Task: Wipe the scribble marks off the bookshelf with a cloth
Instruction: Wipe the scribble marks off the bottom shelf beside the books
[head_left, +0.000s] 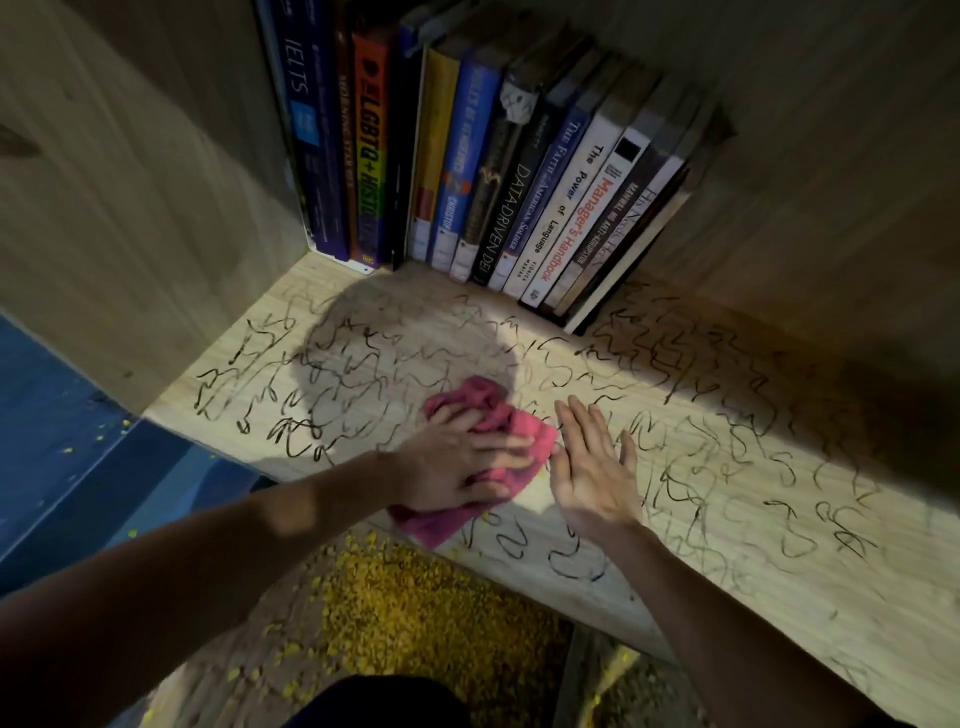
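A pale wooden shelf board (737, 587) is covered with black scribble marks (322, 374) from its left end to its right. A crumpled pink cloth (485, 400) lies near the board's front edge. My left hand (452, 462) lies on top of the cloth with fingers spread, pressing it down onto the wood. Just right of the cloth, my right hand (592, 467) rests flat on the board with straight fingers, holding nothing.
A row of books (519, 171) stands at the back of the shelf, the right ones leaning. Wooden side panels (130, 197) close the compartment left and right. Below the front edge, yellow crumbs (431, 613) litter the floor beside a blue surface (62, 457).
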